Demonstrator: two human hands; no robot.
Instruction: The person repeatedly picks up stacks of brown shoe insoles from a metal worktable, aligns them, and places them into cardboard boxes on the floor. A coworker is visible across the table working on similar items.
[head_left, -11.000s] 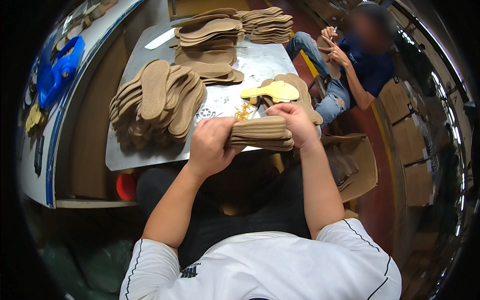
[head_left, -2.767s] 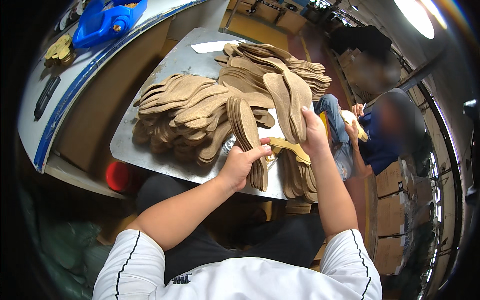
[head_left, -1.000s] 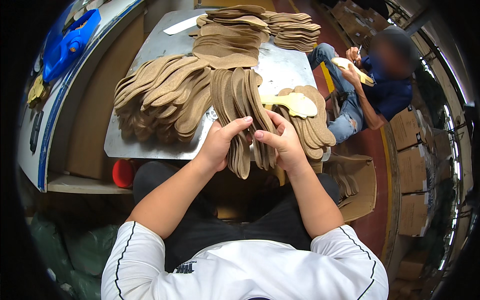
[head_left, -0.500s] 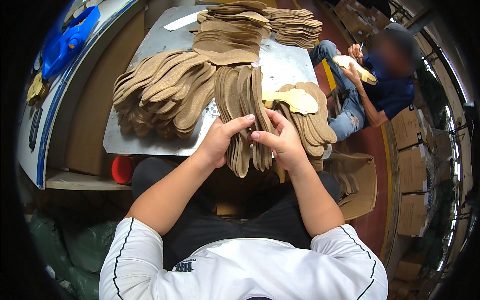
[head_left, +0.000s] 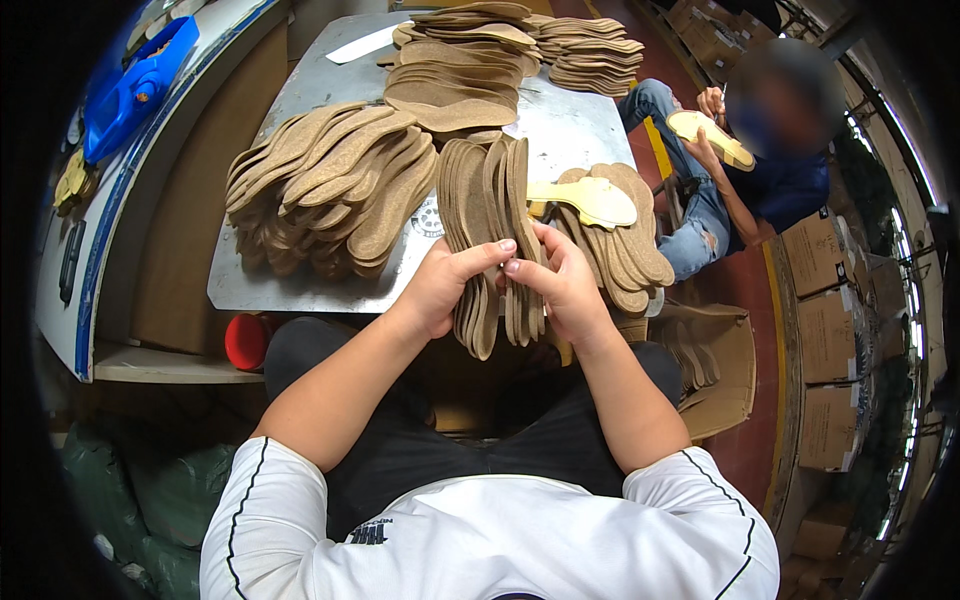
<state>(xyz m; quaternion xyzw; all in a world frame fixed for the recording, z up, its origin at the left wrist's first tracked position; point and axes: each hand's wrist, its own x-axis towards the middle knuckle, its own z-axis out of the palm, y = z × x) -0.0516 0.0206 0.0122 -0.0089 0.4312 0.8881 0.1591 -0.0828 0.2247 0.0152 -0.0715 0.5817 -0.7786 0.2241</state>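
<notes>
Both my hands hold a thick stack of brown cardboard insoles standing on edge at the near rim of the metal table. My left hand grips the left part of the stack, and its thumb reaches across to my right hand, which grips the right part. The lower ends of the insoles hang below my fingers over my lap. A yellow insole lies on a fanned pile just right of the stack.
A big heap of insoles covers the table's left side, with neat stacks at the far end. A seated person at right holds a yellow insole. An open carton stands at my right, a red cup lower left.
The stack has been turned from lying flat in my hands to standing on edge. Over the last second my hands barely moved; my fingers shifted slightly on the stack.
</notes>
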